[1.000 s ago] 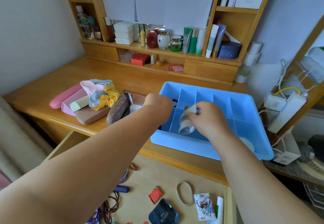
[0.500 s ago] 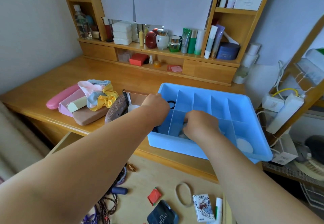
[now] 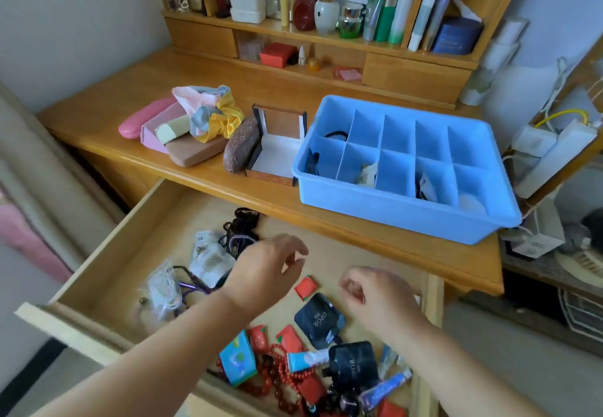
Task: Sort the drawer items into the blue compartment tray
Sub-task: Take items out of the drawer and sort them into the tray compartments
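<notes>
Below the counter (image 3: 208, 172), the open drawer (image 3: 107, 266) is reached into: left hand (image 3: 264, 273) fingers spread, right hand (image 3: 375, 299) loosely curled, both empty. One sachet (image 3: 306, 287) is best pinched singly for the blue tray (image 3: 404, 214).

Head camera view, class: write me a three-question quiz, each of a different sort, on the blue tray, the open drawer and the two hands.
1. True or false: the blue plastic compartment tray sits inside the open wooden drawer.
2. Which small item lies on the drawer floor between the left hand and the right hand? A) a red square sachet B) a green bottle C) a silver key
3. Fill in: the tray's compartments run in ___ rows of five.

Key
1. False: it stands on the desktop behind the drawer.
2. A, the red square sachet.
3. Two.
</notes>
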Tool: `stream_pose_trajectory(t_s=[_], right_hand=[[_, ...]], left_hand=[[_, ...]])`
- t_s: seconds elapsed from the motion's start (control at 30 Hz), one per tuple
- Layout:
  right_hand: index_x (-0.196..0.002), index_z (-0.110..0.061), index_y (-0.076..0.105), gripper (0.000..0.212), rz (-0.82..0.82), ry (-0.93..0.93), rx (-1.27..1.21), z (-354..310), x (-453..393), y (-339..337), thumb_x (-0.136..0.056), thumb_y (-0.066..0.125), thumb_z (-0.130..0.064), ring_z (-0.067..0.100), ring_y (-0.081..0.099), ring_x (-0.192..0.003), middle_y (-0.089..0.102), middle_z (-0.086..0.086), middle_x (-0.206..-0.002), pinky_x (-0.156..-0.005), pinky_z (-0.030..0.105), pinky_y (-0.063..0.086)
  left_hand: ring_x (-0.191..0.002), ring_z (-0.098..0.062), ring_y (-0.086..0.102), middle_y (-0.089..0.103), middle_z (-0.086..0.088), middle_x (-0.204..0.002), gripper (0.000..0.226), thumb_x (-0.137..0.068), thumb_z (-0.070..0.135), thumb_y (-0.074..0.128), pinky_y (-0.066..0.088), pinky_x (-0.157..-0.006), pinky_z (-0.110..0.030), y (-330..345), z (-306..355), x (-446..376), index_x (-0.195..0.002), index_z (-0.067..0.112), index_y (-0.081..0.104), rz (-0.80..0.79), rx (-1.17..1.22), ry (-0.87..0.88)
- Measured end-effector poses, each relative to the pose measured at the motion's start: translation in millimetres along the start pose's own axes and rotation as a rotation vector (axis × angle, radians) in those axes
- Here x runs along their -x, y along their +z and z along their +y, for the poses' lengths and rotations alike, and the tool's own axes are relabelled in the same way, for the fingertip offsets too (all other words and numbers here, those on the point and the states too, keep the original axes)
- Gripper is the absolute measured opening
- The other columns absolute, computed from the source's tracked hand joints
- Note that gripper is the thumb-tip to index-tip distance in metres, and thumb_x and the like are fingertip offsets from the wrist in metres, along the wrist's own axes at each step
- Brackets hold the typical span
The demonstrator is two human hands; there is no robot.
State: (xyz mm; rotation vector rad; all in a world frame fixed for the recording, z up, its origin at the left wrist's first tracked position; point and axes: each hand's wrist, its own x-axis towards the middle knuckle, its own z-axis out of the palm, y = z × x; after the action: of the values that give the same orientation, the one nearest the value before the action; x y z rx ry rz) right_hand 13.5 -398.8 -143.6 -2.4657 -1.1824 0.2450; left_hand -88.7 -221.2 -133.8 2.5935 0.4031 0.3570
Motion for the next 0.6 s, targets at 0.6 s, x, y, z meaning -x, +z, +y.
stream_pose_trajectory(t_s=[0.6], right_hand=[[-0.088, -0.027, 0.052, 0.013, -0.535, 0.040, 0.087, 32, 42, 39, -0.081, 0.063, -0.027, 0.018, 0.054, -0.087, 0.051, -0.007, -0.094, -0.067, 0.029, 0.039]], left_hand=[[-0.109, -0.029, 0.053, 0.050, -0.008, -0.127, 0.041, -0.079, 0.023, 0.067, 0.045, -0.086, -0.037, 84, -9, 14, -0.117, 0.016, 0.052, -0.676, -0.503, 0.100]])
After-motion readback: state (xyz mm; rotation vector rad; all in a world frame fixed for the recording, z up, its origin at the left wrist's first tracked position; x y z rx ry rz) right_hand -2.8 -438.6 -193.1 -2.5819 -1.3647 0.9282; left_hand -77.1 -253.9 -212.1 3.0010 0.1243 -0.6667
